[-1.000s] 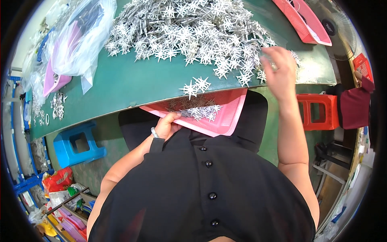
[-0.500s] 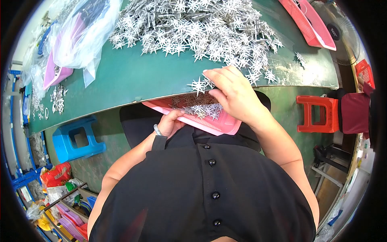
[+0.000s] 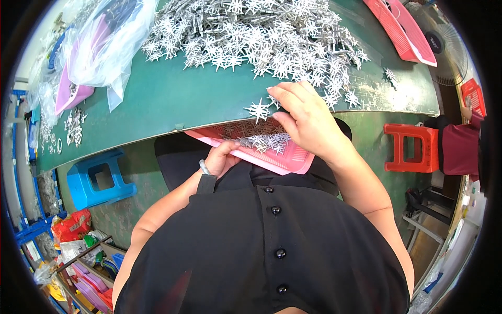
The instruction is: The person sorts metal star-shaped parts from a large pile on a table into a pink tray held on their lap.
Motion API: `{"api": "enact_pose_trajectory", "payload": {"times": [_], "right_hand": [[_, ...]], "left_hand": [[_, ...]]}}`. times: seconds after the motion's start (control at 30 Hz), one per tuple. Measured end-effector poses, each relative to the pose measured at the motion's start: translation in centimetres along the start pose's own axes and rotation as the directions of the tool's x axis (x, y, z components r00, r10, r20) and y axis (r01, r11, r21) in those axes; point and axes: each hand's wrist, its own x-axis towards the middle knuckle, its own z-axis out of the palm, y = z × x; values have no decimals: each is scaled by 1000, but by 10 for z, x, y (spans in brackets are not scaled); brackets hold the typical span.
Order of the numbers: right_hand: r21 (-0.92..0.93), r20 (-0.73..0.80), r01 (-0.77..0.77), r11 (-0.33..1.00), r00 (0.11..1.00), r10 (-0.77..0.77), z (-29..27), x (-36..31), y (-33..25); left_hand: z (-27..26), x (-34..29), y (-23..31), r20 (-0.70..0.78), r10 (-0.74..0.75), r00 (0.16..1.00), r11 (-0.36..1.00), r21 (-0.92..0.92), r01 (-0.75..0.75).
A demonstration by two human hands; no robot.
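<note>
My left hand (image 3: 224, 158) is closed on the near rim of a pink plastic basket (image 3: 285, 166), tilted at my lap under the table's edge. Silvery star-shaped metal pieces (image 3: 266, 142) lie inside it; the table hides its far side. Above the basket's right part, my right hand (image 3: 308, 118) reaches to the table edge, fingers curved and thumb apart. A loose star piece (image 3: 258, 110) sits at the edge just left of its fingertips, and another lies partly hidden by them. Beyond, a large heap of star pieces (image 3: 261, 42) covers the table's middle.
The green table (image 3: 157, 99) curves across the view. A purple basket (image 3: 78, 91) under clear plastic stands at left, a pink basket (image 3: 405, 36) at far right. On the floor are a blue stool (image 3: 99, 180) and a red stool (image 3: 413, 149); a person in maroon (image 3: 460, 149) is at right.
My right hand has shifted slightly right along the table edge, its fingertips a little farther from the loose star piece. My left hand and the basket stay nearly still.
</note>
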Motion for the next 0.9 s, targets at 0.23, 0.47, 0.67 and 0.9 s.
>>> {"api": "enact_pose_trajectory", "payload": {"times": [0.23,0.47,0.67,0.9], "right_hand": [[-169,132,143,975,984,-122,10,-8,-16],[-299,-170,-53,953,986,2,-7,-18,-9],[-231,-35,-73,970,997,67,0,-32,-10],[-79,-132,63,995,989,-73,2,-29,-6]], "left_hand": [[9,0,3,66,35,997,999,-23,-34],[-11,3,0,52,-13,999,1000,5,13],[-8,4,-2,-34,-27,999,1000,-6,27],[-3,3,-1,-7,-11,1000,1000,7,11]]}}
